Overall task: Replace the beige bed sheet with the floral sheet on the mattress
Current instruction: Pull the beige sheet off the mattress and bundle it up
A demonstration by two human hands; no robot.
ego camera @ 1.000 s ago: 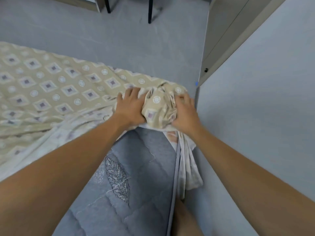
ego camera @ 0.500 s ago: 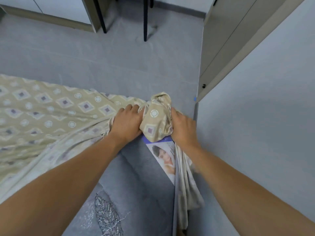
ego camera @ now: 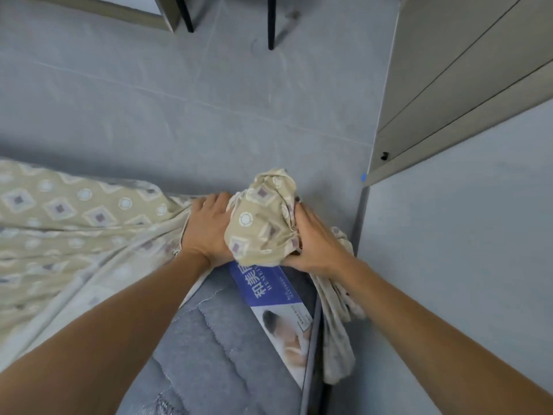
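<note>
At the mattress corner, both hands, left hand (ego camera: pixel 209 232) and right hand (ego camera: pixel 314 244), grip the bunched beige diamond-patterned cotton sheet (ego camera: pixel 263 223); its tail at five o'clock could snag beside the grey quilted mattress (ego camera: pixel 215 339).

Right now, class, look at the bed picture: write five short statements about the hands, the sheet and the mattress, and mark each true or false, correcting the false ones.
1. Both hands hold the bunched beige sheet. True: left hand and right hand each have a grip on it.
2. The mattress corner is fully covered. False: grey quilted mattress shows below the hands.
3. A printed label lies on the mattress. True.
4. The floral sheet is already spread. False: no floral sheet is in view.
5. The sheet is folded flat. False: it is gathered in a lump at the corner, the rest trailing left.
</note>
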